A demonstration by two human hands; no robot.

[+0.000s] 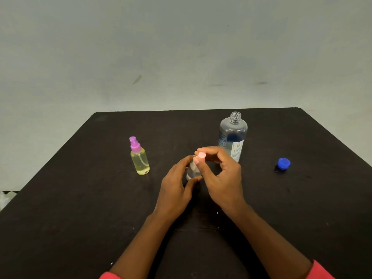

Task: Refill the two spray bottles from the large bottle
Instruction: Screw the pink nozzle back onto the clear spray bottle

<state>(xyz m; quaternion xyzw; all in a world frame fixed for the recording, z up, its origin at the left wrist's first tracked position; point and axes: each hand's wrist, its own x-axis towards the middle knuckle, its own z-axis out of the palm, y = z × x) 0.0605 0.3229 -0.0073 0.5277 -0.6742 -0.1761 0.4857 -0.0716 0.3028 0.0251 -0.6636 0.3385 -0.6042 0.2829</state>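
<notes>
Reaching in from the near edge, two forearms in red sleeves (322,270) meet at the middle of the dark surface (80,218). The left hand (177,184) wraps its grip round the body of a small clear spray bottle (192,172), held upright with its long axis vertical. The hand hides whether the base rests on the surface. The right hand (223,178) comes in from the right, its grip narrow: thumb and forefinger pinch the pale pink top (202,155), which sits straight above the bottle's neck. The coming move therefore looks to turn about that vertical axis, probably a twist. I cannot tell if the top is going on or coming off.

Just behind the right hand, and nearer to it than to the left, stands the large bottle (233,133), upright, uncapped and partly filled. Well apart to the left stands a yellow spray bottle (140,163) with its purple head (134,144) fitted. A blue cap (283,163) lies far to the right. Beyond the far edge rises a plain pale wall (181,47) with faint scuffs.
</notes>
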